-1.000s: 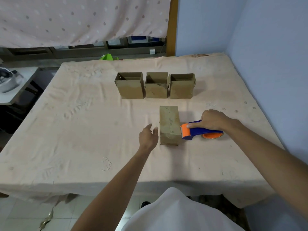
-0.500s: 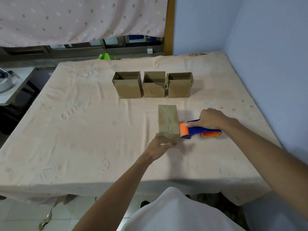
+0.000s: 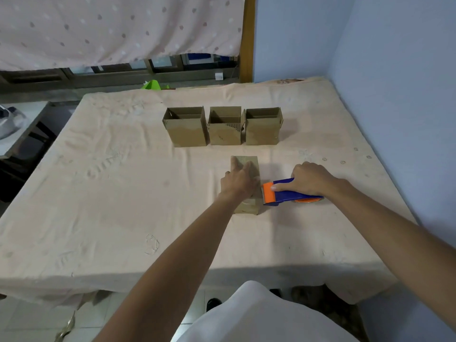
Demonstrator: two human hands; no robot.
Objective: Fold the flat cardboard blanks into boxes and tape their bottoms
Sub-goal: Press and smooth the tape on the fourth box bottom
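Left grip (image 3: 238,180): my left hand, fingers straight and laid flat, pressing down on the fourth box.
Fourth box (image 3: 248,161): lies on its side at mid tabletop, long axis running away from me. I cannot tell which end is its bottom.
Tape dispenser (image 3: 283,195): blue and orange. Its orange head touches the box's right wall and its roll rests on the cloth.
Right grip (image 3: 309,177): my right hand, fingers curled round the dispenser's handle.
Step in hand: I judge this to be the taping of the fourth box, with the left grip steadying it.
Next move: calls for firm pressure from the left while I draw the dispenser across the seam; otherwise the light box may slide.
Tabletop (image 3: 123,193): covered in a wrinkled pale cloth.
Row of three boxes (image 3: 224,135): upright with open mouths, side by side beyond the fourth box and apart from the work.
Wall (image 3: 394,95): close on the right, and it may cramp my right arm's swing.
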